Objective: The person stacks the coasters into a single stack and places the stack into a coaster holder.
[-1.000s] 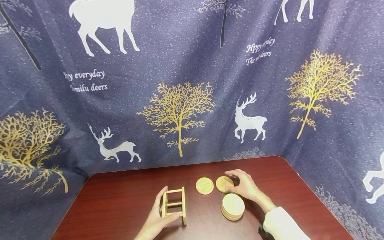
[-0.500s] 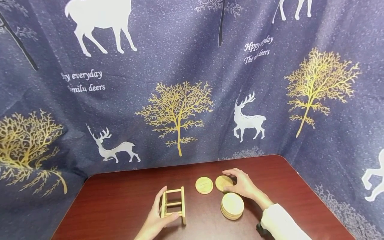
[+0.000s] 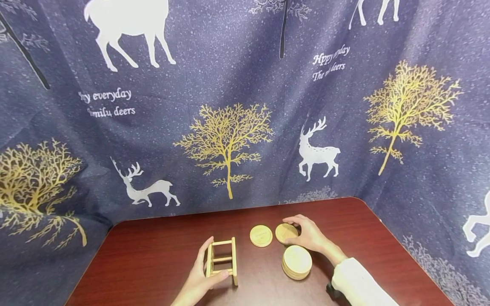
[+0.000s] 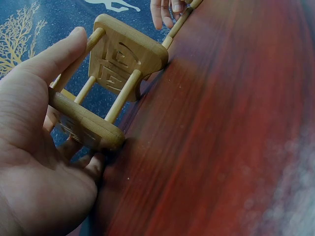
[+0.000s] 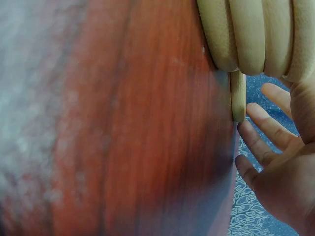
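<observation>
My left hand grips a small wooden coaster holder, thumb on its near side and fingers round its left side. The holder has two end plates joined by rods; carved lines mark an inner face in the left wrist view. My right hand holds a round wooden coaster by its rim, fingers at the far edge and thumb at the near edge. That coaster lies flat on the table. A second coaster lies flat to its left. Nearer me stands a stack of several coasters, which hides my right thumb in the right wrist view.
The dark red wooden table has rounded far corners. Behind it hangs a blue cloth printed with white deer and golden trees. A small black object shows beside the right sleeve.
The right hand shifts slightly at the coaster, its fingers a little further round the far rim. Left hand, holder and the other coasters keep their places; the head view sways slightly.
</observation>
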Tool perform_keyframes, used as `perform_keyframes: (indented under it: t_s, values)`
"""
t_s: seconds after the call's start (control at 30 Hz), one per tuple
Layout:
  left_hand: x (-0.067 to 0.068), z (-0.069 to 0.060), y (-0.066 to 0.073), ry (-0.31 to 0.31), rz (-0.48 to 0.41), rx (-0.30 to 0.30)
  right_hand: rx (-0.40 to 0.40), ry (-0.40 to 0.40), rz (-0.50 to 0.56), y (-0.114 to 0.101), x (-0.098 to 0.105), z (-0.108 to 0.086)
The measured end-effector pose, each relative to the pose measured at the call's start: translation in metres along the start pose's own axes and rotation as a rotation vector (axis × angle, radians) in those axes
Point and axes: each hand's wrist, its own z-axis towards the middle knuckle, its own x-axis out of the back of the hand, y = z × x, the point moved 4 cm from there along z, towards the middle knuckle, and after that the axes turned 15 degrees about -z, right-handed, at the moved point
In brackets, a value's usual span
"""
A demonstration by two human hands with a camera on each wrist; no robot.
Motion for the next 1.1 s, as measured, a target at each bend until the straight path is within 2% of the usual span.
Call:
perform_keyframes:
  t_s: [0.27, 0.4, 0.73, 1.1]
  values:
    - [-0.0006, 0.0008, 0.0012, -0.006, -0.007, 0.005, -0.097, -0.112, -0.035, -0.0027, 0.0021, 0.0030]
    - [-0.0003, 0.0003, 0.0015, -0.001, -0.008, 0.008, -0.108, -0.144, -0.053, -0.0052, 0.0009, 0.0043]
    - [-0.0014, -0.0007, 0.0007, -0.012, -0.035, 0.015, -0.120, -0.198, -0.086, -0.0014, -0.0050, 0.0058]
    - [-0.0015, -0.0009, 0.0015, -0.012, -0.028, 0.021, -0.129, -0.205, -0.071, -0.0020, -0.0006, 0.0068]
